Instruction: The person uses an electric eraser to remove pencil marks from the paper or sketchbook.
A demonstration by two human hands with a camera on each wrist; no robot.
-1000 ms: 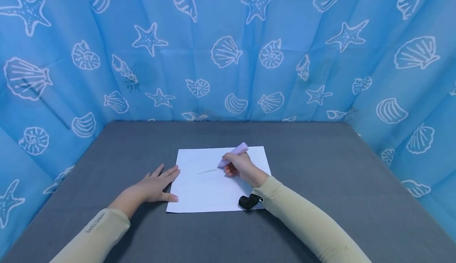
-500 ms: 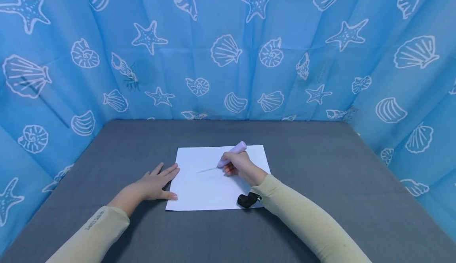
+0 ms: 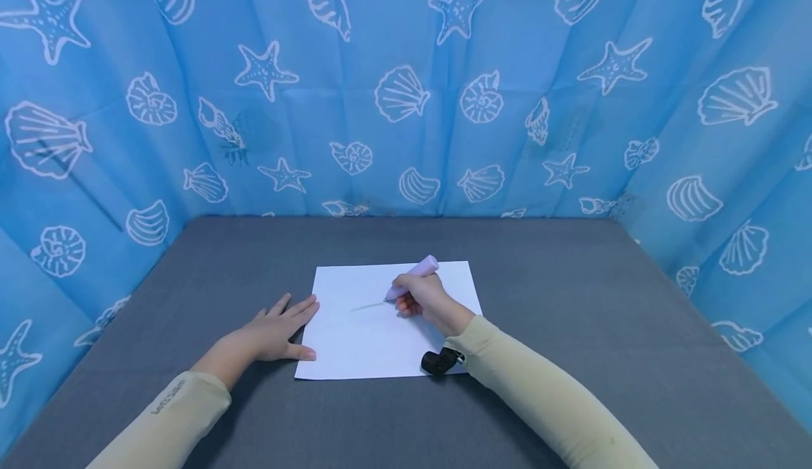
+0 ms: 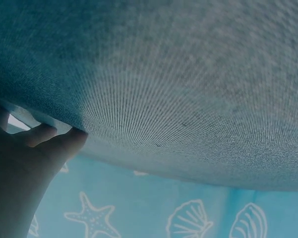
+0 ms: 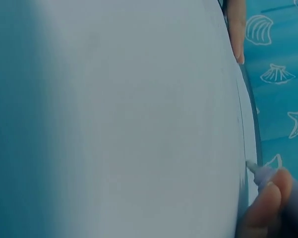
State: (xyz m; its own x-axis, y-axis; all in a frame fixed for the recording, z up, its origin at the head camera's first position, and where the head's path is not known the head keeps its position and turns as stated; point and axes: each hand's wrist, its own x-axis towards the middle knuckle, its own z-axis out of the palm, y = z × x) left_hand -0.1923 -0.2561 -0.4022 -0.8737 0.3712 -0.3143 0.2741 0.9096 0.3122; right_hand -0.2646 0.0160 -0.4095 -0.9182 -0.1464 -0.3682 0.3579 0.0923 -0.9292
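A white sheet of paper [image 3: 355, 345] lies on the grey table with a thin, faint grey line [image 3: 366, 307] drawn on it. My right hand [image 3: 428, 298] pinches a thick lavender marker [image 3: 417, 273] between thumb and fingers. The marker's tip meets the right end of the line. In the right wrist view the marker [image 5: 263, 174] touches the paper [image 5: 153, 124] near its far edge. My left hand [image 3: 275, 331] rests spread with straight fingers at the paper's left edge. The left wrist view shows this hand [image 4: 29, 153] dark, its fingertips against the table.
A grey cloth-covered table [image 3: 558, 293] stretches around the paper. Blue curtains [image 3: 355, 39] with white shells and starfish rise at the back and both sides. A black wrist device [image 3: 440, 362] sits under the right sleeve, over the paper's lower right part.
The marker and right hand have shifted very slightly left along the line. The left hand and the paper hold their places.
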